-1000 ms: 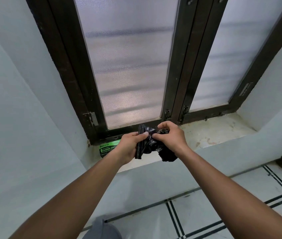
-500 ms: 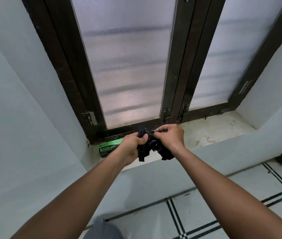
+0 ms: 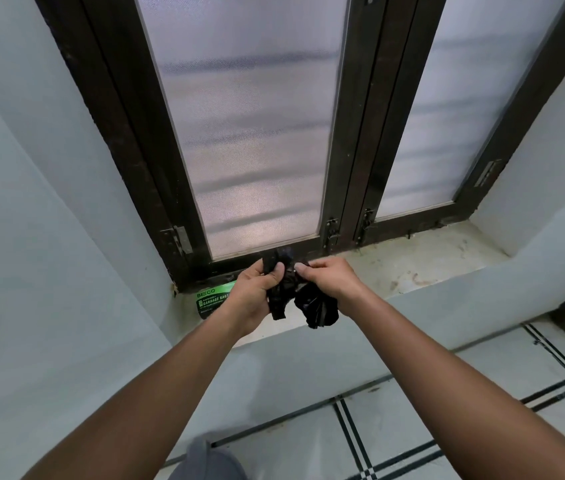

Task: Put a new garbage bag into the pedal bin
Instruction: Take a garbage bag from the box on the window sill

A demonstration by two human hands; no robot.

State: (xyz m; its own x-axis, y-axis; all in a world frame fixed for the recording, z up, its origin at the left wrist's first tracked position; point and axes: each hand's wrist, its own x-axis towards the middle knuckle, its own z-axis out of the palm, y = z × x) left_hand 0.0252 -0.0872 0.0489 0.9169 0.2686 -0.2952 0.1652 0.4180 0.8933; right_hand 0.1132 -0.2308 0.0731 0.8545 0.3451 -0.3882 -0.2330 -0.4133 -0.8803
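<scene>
The left hand (image 3: 253,294) and right hand (image 3: 331,280) both pinched a crumpled black plastic garbage bag (image 3: 303,301) over the pale stone windowsill (image 3: 423,261) (a green garbage-bag roll (image 3: 212,299) apparently lay behind).

Both hands are stretched forward over a window sill (image 3: 412,268). The left hand (image 3: 255,292) and the right hand (image 3: 331,282) each close their grip on a black, folded garbage bag (image 3: 315,306). One strip of the bag stands up above the left thumb, and two crumpled ends hang down between the wrists. Behind the left hand, a green roll of garbage bags (image 3: 213,299) with white letters lies on the sill, near the corner of the dark window frame (image 3: 347,168). The panes are frosted glass. Below, the floor (image 3: 430,427) has pale tiles with dark double lines. At the bottom edge a grey rounded object (image 3: 206,462) shows; what it is cannot be told.
</scene>
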